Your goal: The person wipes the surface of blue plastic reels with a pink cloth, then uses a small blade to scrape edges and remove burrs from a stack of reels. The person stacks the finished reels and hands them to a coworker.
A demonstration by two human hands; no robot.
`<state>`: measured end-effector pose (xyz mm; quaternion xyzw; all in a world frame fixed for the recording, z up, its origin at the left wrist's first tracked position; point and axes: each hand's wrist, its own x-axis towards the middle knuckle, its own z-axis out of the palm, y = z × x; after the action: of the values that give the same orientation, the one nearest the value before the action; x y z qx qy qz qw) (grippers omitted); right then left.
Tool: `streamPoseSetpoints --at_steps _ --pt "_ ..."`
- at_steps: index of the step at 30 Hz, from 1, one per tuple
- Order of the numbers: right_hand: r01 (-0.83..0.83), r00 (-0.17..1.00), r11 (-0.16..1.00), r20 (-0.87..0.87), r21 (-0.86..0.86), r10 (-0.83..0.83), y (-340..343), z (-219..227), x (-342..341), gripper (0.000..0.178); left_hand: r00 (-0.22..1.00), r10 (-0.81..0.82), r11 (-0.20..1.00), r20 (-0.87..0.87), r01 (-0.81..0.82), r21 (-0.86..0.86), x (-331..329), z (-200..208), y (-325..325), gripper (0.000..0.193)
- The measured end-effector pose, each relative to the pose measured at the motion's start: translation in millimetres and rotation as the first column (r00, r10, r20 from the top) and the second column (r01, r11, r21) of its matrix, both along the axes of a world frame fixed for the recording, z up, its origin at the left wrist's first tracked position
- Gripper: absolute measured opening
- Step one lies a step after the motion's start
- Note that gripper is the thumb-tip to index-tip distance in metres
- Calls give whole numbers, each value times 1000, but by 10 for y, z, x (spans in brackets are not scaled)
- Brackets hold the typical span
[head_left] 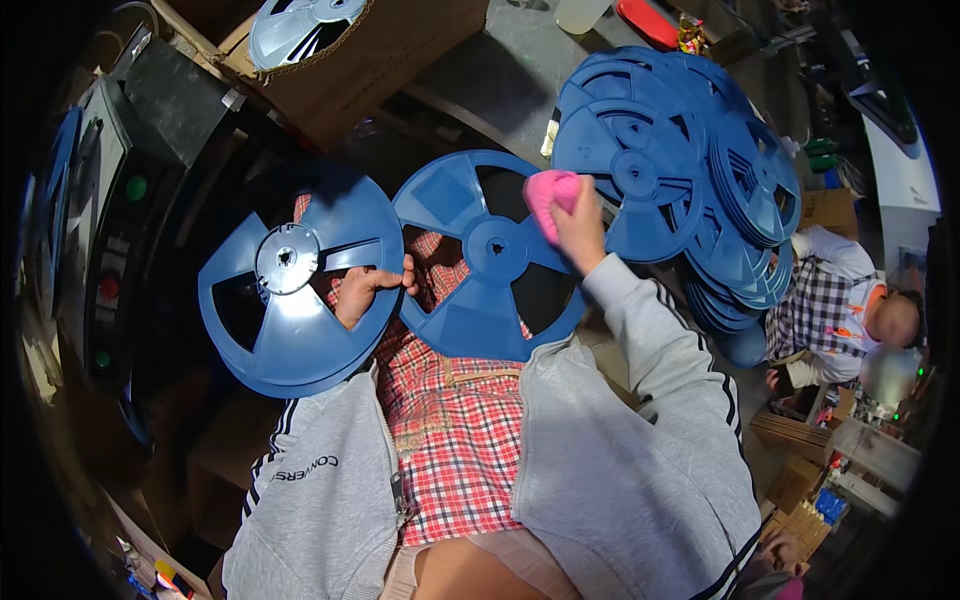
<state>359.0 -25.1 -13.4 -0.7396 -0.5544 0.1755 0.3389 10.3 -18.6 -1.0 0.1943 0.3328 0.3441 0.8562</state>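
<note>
My left hand (368, 290) is closed on a blue plastic reel (300, 345), reaching through one of its windows with the fingertips curled at its right rim. This reel has a shiny round hub, and its doubled lower edge suggests two discs together. Beside it, edge to edge, a second blue reel (465, 310) stands in front of my red checked apron; what bears it is hidden. In my right hand (580, 225) is a bunched pink cloth (548, 200), at the upper right rim of that second reel.
Stacked blue reels (635, 170) pile up on the grey table at the upper right. An open cardboard box (370, 65) with a reel stands at the top. On the left is a dark machine (110, 240) with coloured buttons. Another person (825, 290) sits at the far right.
</note>
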Motion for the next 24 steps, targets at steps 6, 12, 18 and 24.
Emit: streamPoseSetpoints --at_steps 6,12,18,24 --pt "-61 981 997 -189 -50 50 -959 -35 224 44 980 185 983 -78 -184 15 -21 -107 62 25" --pt "-793 591 585 -16 172 806 -985 401 -333 44 948 228 971 -222 -238 -17 98 -126 90 29" --pt "-661 749 744 31 102 662 -662 315 -971 40 967 147 978 -208 -173 -112 86 -135 74 46" --pt "-721 693 688 100 78 714 -396 349 -959 41 999 3 985 48 6 -174 -150 -399 76 45"
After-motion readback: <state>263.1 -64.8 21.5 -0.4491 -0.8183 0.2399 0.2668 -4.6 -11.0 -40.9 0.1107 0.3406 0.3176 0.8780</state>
